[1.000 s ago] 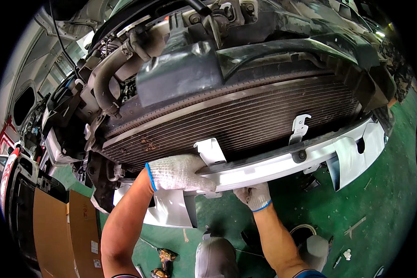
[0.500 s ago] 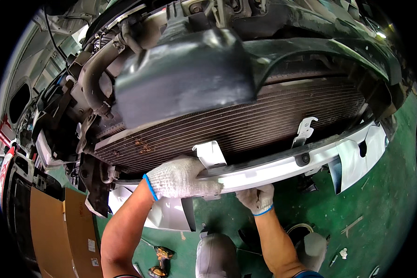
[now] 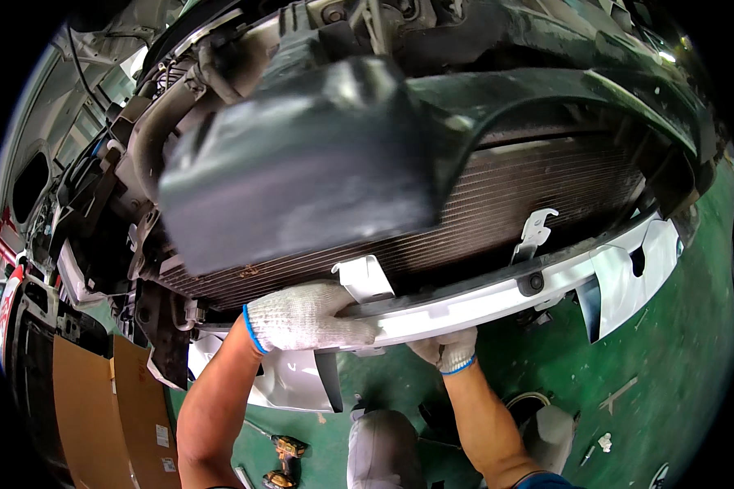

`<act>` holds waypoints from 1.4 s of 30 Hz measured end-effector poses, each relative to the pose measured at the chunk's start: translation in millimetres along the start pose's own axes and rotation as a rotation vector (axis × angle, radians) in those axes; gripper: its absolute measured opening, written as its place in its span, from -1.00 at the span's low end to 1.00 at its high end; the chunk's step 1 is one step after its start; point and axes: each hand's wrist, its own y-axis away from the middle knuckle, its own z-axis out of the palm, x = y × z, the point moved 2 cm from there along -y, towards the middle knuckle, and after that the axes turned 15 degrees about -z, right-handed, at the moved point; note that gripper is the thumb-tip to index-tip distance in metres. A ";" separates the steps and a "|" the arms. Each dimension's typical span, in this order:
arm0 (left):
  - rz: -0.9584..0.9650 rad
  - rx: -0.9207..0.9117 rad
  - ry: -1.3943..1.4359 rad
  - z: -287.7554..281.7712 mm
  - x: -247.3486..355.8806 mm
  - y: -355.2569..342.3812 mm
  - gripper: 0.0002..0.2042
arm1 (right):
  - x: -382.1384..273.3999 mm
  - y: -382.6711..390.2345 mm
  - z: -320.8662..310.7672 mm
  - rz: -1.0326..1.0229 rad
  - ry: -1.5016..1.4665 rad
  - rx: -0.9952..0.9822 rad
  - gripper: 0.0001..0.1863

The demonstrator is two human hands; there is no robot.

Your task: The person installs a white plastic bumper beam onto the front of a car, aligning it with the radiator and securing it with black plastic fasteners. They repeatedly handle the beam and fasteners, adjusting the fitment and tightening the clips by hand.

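Across the front of the radiator [image 3: 563, 181], 1 long white bar [image 3: 457, 314] sits low, L hand [image 3: 310, 316] wrapped over it toward its L end, grip clamped on it; R hand [image 3: 444, 349] is at the lower edge, partly hidden, so can't tell if that grip is closed. Step in hand is prob. steadying the bar; next move likely calls for even support from both sides, bar kept level. Count: 2 gloved hands, 1 bar w/ 2 upright white brackets [image 3: 363, 279] & 2 flared end plates [image 3: 298, 383], 1 blk plastic cover [image 3: 294, 179] above, 1 cordless drill [image 3: 285, 447] on green floor [image 3: 669, 359], 1 cardboard box [image 3: 90, 407] lower L
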 end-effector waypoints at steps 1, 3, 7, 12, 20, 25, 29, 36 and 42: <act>0.014 0.009 0.020 1.0 -1.6 -1.2 -0.40 | -0.3 -1.3 0.0 -0.006 0.028 -0.045 -0.26; 0.039 0.032 0.055 2.6 -2.3 -0.7 -0.43 | -0.6 -6.1 -1.4 -0.048 0.165 -0.254 -0.23; 0.039 0.162 0.039 6.1 -8.4 3.9 -0.44 | 4.9 -17.4 4.7 -0.084 0.248 -0.530 -0.38; 0.026 0.429 -0.022 18.9 -9.1 1.7 -0.50 | -15.7 -26.0 -34.3 -0.467 1.176 -0.554 -0.41; 0.177 0.723 -0.044 31.1 -7.0 7.5 -0.61 | 9.9 -18.3 40.2 -1.493 2.826 -1.175 -0.48; 0.175 0.739 -0.026 31.6 -13.3 3.1 -0.58 | 10.5 -18.6 25.4 -1.185 2.894 -1.103 -0.54; 0.227 0.769 -0.039 31.2 -15.1 0.8 -0.60 | 1.3 -13.7 -9.6 -0.278 2.579 -0.535 -0.49; 0.275 0.697 0.044 28.1 -11.1 7.4 -0.63 | 28.4 -15.2 54.6 -1.371 2.737 -1.143 -0.39; 0.256 0.661 0.094 26.1 -9.9 9.3 -0.61 | 25.1 -19.6 54.3 -1.511 2.638 -1.197 -0.41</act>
